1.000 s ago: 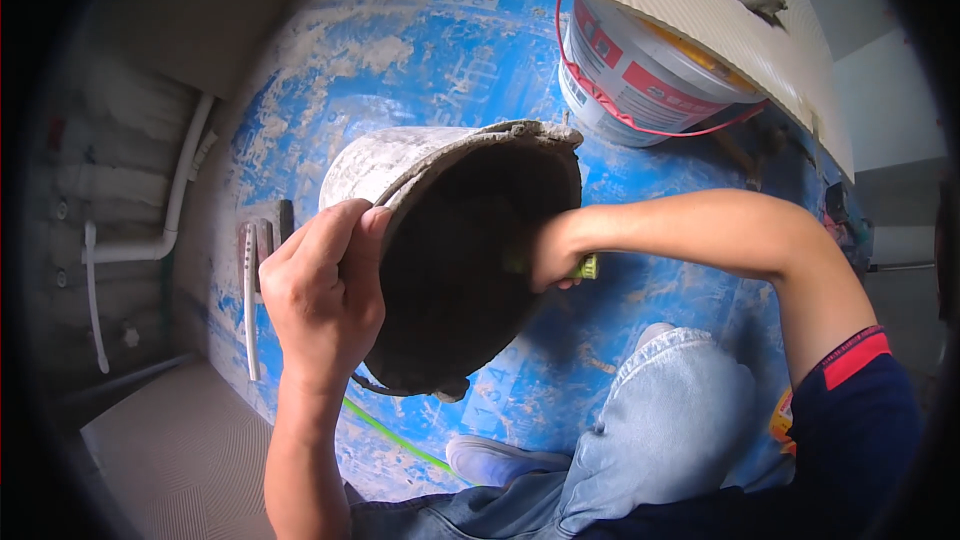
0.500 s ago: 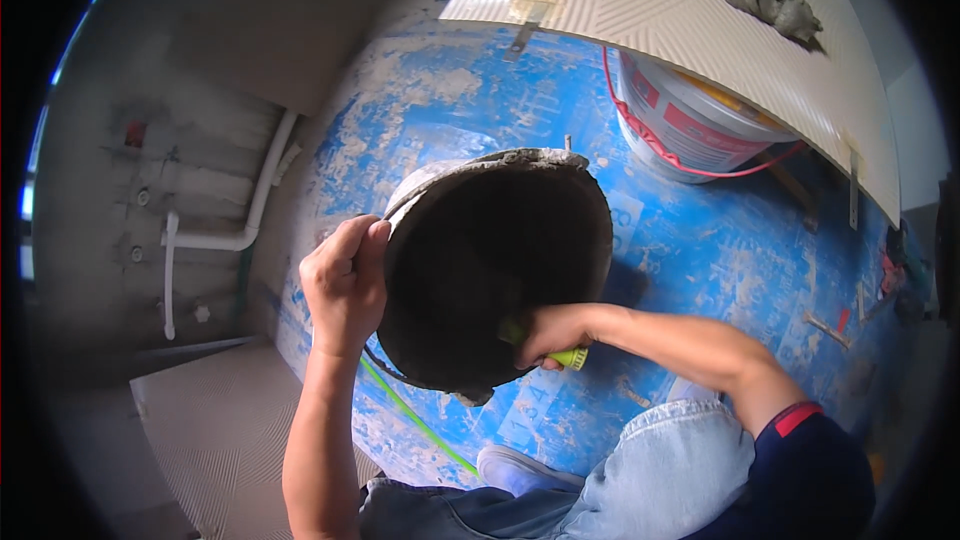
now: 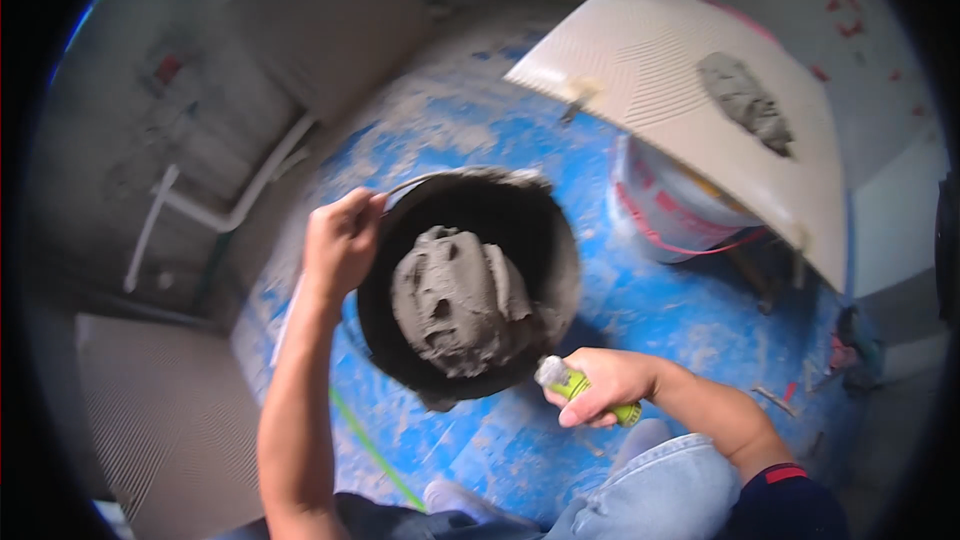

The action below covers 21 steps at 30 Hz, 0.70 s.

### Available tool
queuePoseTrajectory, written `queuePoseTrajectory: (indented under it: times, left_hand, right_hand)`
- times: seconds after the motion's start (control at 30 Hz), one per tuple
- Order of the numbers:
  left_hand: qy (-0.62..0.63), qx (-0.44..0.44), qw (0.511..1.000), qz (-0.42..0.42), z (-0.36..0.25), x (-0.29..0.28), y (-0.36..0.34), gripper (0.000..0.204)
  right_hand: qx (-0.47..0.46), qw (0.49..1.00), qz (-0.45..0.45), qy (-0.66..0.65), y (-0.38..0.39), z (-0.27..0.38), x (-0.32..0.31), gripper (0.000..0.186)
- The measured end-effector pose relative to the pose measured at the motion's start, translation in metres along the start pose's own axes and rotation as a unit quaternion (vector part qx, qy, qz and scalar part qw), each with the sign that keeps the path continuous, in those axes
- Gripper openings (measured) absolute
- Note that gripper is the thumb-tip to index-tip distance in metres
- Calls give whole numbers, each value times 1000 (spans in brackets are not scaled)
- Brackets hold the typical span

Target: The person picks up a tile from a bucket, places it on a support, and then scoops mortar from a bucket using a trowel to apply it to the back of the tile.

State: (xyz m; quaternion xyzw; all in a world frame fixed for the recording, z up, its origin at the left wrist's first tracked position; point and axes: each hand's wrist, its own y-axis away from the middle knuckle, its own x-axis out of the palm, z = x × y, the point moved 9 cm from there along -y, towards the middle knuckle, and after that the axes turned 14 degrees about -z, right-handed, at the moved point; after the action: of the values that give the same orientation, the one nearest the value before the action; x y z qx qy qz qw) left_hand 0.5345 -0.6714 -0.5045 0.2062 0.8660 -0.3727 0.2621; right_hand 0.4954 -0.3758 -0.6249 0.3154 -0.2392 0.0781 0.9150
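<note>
While the left hand [image 3: 342,242] grips the rim of the mortar bucket [image 3: 535,225], the right hand [image 3: 612,385] is wrapped around a yellow-green tool handle [image 3: 628,413]; grey mortar [image 3: 450,300] is heaped inside, between both hands. Beyond, a ridged tile [image 3: 640,65] hides part of a white pail [image 3: 665,202] on the blue floor [image 3: 480,440]; a mortar dab [image 3: 748,102] lies toward the tile's right edge.

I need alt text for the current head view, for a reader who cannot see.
A person's left hand grips a grimy bucket at its rim, with grey paste inside; the right hand holds a green handle. At upper right, a pale ridged panel bearing more paste lies over a white bucket.
</note>
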Motion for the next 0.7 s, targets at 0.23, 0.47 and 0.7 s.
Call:
queuePoseTrajectory:
  times: [0.23,0.47,0.7]
  left_hand:
    - [-1,-30,999,-43,28,-32,-4,26]
    - [-47,0,997,-58,15,-15,-15,28]
    - [-117,6,990,-83,18,-22,-15,28]
  right_hand:
    - [-141,967,-191,-90,148,128,-6,36]
    - [-209,598,-659,405,282,258,-115,19]
    - [122,565,-650,493,260,226,-232,23]
